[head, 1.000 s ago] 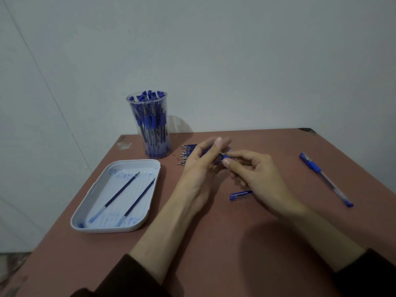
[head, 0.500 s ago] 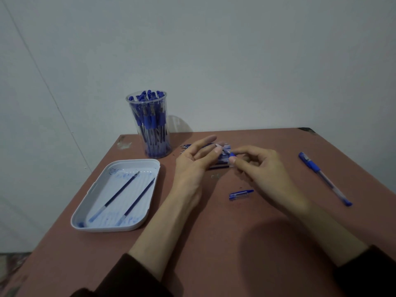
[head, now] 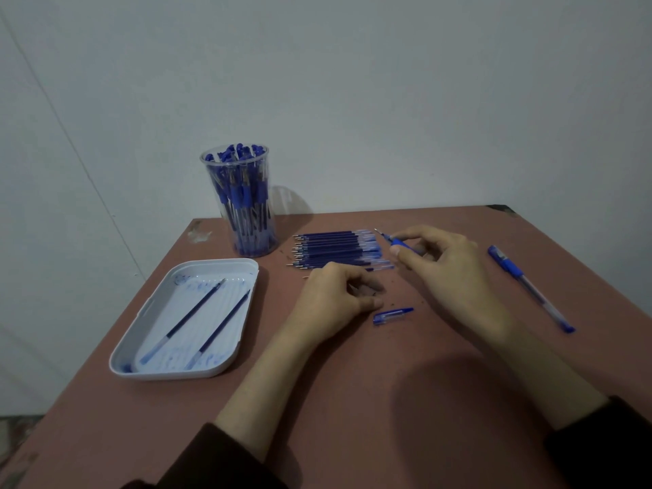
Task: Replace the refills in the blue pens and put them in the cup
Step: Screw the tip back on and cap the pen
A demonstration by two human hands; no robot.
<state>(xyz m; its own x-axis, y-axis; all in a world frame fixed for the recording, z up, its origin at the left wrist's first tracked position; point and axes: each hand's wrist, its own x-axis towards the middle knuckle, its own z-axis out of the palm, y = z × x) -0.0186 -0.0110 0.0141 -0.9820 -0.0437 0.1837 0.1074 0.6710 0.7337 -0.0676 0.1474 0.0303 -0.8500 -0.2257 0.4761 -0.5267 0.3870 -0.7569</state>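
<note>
Hands have parted: right hand (head: 444,266) pinches the pen (head: 400,244), tip toward ten o'clock; left hand (head: 335,298), loosely curled, empty, nears the cap (head: 392,315); capping seems next.

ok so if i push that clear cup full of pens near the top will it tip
Probably, if pushed high: the cup is tall and narrow, and the pens stick up past its rim. Packed that full it is likely heavyish, so a low push should slide it on the table. Its smooth clear wall may be slippery.
</note>
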